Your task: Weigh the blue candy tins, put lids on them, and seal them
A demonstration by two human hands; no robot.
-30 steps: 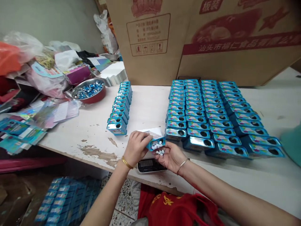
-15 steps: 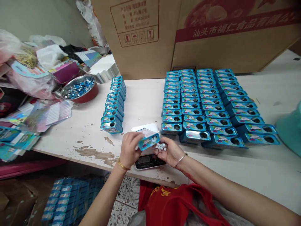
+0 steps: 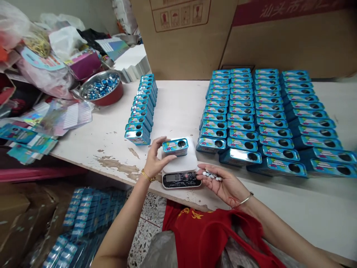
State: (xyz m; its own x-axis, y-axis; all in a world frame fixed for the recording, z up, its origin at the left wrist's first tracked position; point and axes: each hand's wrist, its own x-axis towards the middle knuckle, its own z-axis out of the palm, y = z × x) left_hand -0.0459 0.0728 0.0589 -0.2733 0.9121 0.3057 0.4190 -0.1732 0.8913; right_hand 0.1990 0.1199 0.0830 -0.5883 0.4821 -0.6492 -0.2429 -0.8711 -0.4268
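Left hand (image 3: 155, 160) pinches the small blue rectangular metal tin (image 3: 175, 147), probably light, stiff and slick, by its long sides; right hand (image 3: 224, 185), palm open, cradles loose small white candies (image 3: 212, 174).

Single head-worn view, forward and down, close over the near edge of the table (image 3: 178, 108)

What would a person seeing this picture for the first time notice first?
Most striking is the big block of blue tins, standing in tight rows on the right half of the white table. In front, at the table's near edge, the left hand holds one blue tin on a small scale, while the right hand lies open beside it with white pellets in its palm.
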